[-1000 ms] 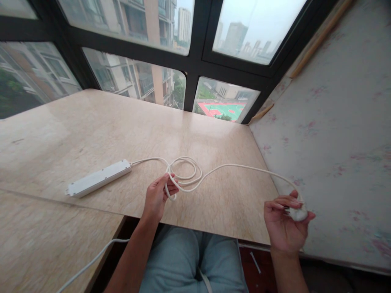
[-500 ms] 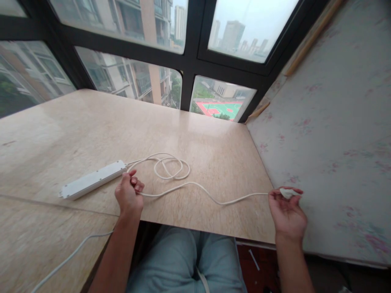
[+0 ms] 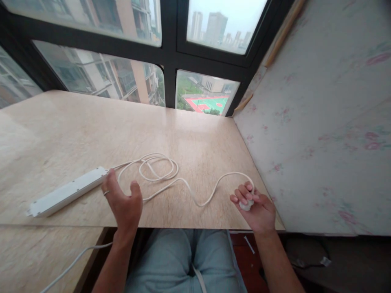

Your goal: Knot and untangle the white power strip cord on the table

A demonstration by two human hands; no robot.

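A white power strip (image 3: 69, 191) lies on the left of the stone-patterned counter, its screwed face up. From its right end runs a white cord (image 3: 200, 203), looped in the middle and waving across to the right. My left hand (image 3: 125, 201) is open beside the strip's right end, thumb and fingers apart; whether a fingertip touches the strip I cannot tell. My right hand (image 3: 255, 207) is closed around the white plug (image 3: 246, 204) at the cord's other end. Its fingers partly cover the plug, and the cord bends up over them.
Dark-framed windows (image 3: 169, 57) rise behind the counter (image 3: 195, 138). A flowered wall (image 3: 320, 142) bounds the right side. Another pale cable (image 3: 76, 258) crosses the lower left. My legs (image 3: 183, 256) are below the counter's front edge.
My left hand has let go of the cord and spread its fingers. My right hand has come inward and turned, fingers now curled over the plug. The view has shifted slightly right.
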